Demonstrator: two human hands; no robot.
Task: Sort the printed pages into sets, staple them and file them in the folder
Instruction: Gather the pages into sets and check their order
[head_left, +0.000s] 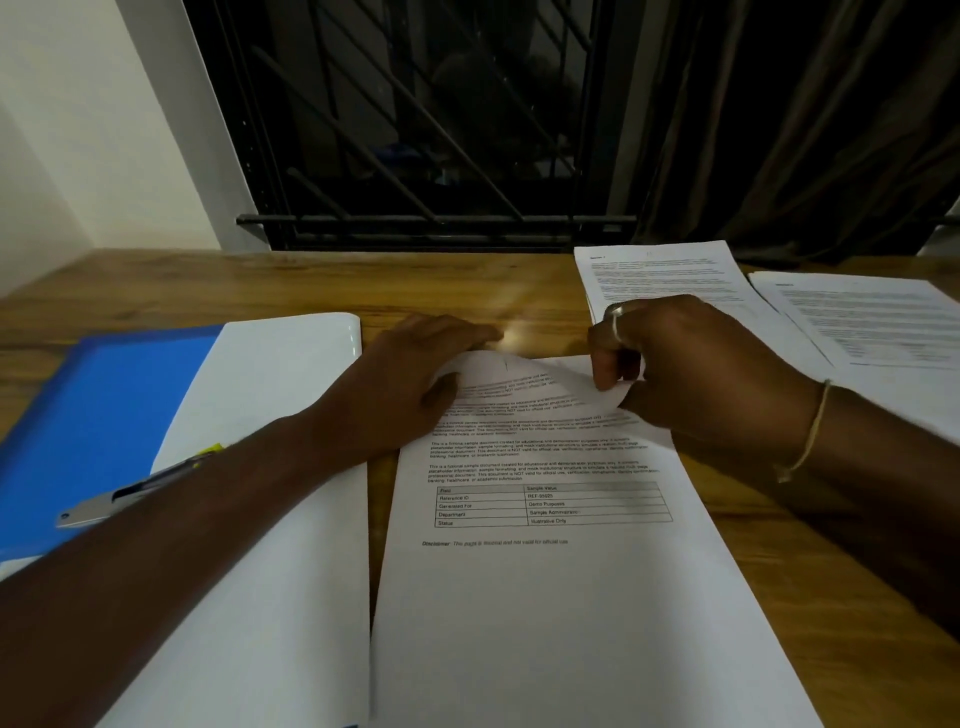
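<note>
Printed pages (545, 597) lie near-centre on the table (260, 280); my left hand (415, 374) presses flat on their far-left corner, right hand (691, 374) pinches the curled top sheet (561, 382): keep corner pinned, lift gently, avoid creasing.

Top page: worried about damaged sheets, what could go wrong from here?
The right hand pinches the top page at its curled edge while the left hand presses its corner; pulling could tear it. The left forearm crosses a metal tool on the blue folder and might knock it.
</note>
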